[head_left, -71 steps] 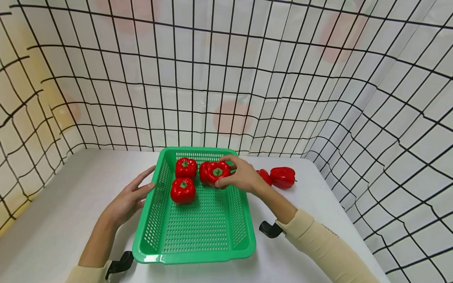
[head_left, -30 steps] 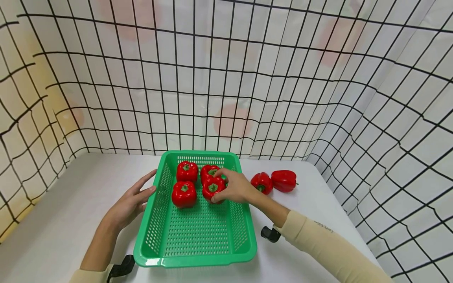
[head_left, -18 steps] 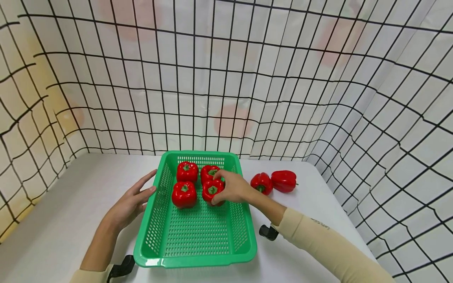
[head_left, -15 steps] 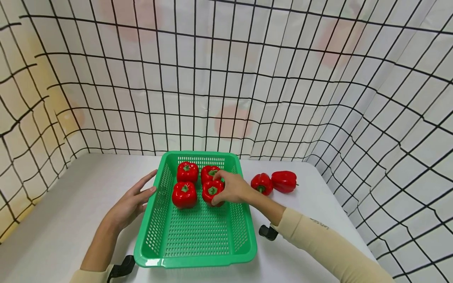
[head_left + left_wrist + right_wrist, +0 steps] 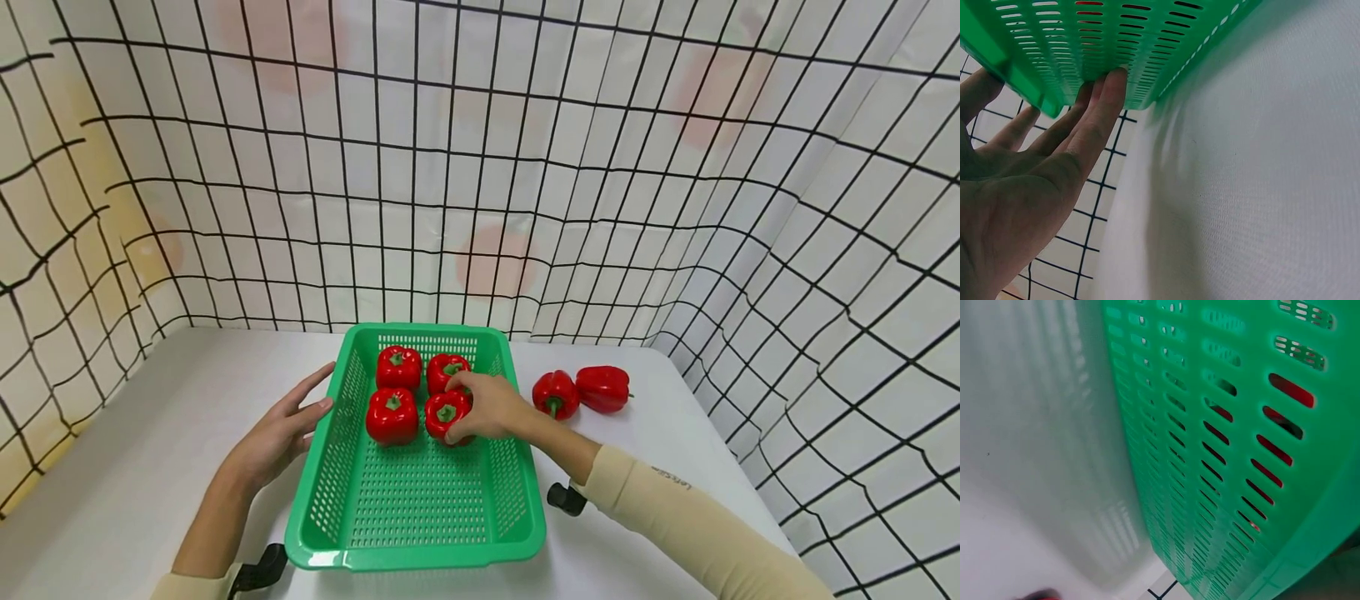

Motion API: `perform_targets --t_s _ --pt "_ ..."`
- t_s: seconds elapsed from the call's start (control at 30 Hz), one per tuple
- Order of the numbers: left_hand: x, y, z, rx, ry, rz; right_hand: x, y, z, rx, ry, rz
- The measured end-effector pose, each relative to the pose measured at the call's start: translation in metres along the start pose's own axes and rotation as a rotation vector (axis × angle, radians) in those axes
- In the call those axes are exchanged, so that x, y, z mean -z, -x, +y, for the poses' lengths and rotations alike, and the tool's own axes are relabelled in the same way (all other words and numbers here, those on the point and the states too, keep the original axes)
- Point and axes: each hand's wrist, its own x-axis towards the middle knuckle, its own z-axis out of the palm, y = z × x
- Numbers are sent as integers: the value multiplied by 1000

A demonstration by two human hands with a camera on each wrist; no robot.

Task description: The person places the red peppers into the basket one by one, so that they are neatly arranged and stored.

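Inside the green plastic basket (image 5: 420, 560), my right hand (image 5: 491, 406) holds a red bell pepper (image 5: 442, 423) between thumb and fingers, its green stem facing up. Behind it sits another bell pepper (image 5: 442, 367), partly covered by the hand. Two more stand on the left, a rear bell pepper (image 5: 399, 369) and a front bell pepper (image 5: 392, 425). My left hand (image 5: 273, 437) touches the basket's left side with fairly straight fingers. In the left wrist view, the left hand's fingers (image 5: 1094, 125) lie against the slotted wall. The basket wall (image 5: 1172, 456) blocks the right wrist view.
Right of the basket, an upright bell pepper (image 5: 555, 392) and a bell pepper on its side (image 5: 603, 388) lie on the white table (image 5: 652, 450). A white backdrop with black grid lines (image 5: 480, 167) surrounds the table at the back and sides.
The right hand has brought its bell pepper from up against the back one down to the spot before it, then shifted it slightly left. The left hand stays at the basket's side.
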Motion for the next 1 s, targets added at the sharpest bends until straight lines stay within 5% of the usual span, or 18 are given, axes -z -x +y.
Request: perform_targets --t_s 1.0 --pt "-2 1 -1 13 -17 25 -5 0 -1 16 0 2"
